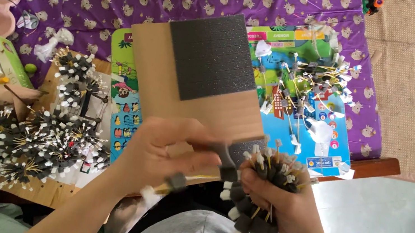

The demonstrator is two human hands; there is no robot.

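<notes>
Care is helping here: right hand [283, 201] is clenching the bundle of foam-tipped sticks [255, 199] while left hand [167, 152] is pinching one stick [191, 179] closed, both hovering over the cardboard sheet [196, 86].

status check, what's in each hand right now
Right hand shut on bundle of foam-tipped sticks. Left hand pinching single foam-tipped stick. Cardboard panel with dark foam sheet close behind both hands.

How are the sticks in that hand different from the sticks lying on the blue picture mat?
The sticks in the right hand are squeezed into one tight bunch; the sticks on the blue mat lie loose and scattered. The hand's bunch is held up; the mat's sticks rest flat, pointing every way. Both are thin sticks with grey and white foam pieces.
</notes>
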